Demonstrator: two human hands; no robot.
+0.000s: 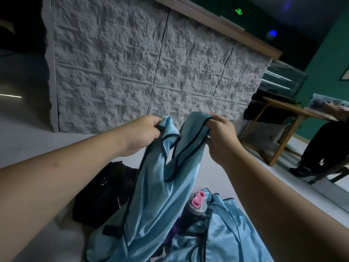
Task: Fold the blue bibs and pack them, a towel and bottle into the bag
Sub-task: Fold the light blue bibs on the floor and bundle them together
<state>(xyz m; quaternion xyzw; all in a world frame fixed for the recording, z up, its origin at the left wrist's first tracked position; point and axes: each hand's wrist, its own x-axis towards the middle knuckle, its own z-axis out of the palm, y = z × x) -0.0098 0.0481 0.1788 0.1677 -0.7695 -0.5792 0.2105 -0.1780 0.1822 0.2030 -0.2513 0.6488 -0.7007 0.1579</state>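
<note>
I pinch one bib (151,186) by its shoulder straps, left hand (145,133) and right hand (221,137), letting it hang straight for folding.

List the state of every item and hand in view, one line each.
Left hand: pinches one shoulder strap of the raised bib.
Right hand: pinches the other strap.
Raised blue bib: held up, unfolded, hanging.
Other blue bib: lying crumpled, unfolded.
Bottle: among the bibs, pink cap closed, not packed.
Black bag: on the white surface, left of the bibs.
</note>
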